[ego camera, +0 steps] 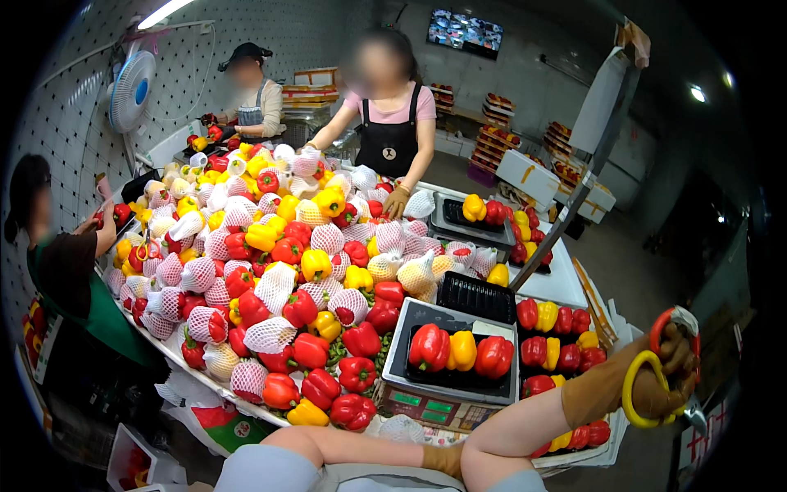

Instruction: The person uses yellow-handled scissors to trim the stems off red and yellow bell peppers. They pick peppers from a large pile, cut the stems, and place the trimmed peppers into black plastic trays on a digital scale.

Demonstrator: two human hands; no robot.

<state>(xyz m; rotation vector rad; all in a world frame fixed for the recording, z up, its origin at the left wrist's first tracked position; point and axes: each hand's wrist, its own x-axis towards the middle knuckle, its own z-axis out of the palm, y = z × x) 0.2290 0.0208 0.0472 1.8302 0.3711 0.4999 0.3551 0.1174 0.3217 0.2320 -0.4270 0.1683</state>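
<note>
My right hand [670, 369], in a brown glove, is at the far right, closed on scissors [640, 390] with one yellow and one red handle loop. My left hand [444, 460], gloved too, lies low in front of my body; my right arm hides its fingers. Beyond it, a digital scale [452, 411] carries a black tray [403, 363] with a red bell pepper [429, 348], a yellow one [462, 350] and another red one [494, 357]. Left of the scale spreads a large heap of red and yellow peppers [316, 264], many in foam net sleeves [248, 380].
Filled pepper trays [546, 352] stand right of the scale, near a slanted metal post [556, 230]. Empty black trays [476, 296] lie behind it. A second scale [470, 224] is farther back. Several co-workers [393, 123] stand around the table's far and left sides.
</note>
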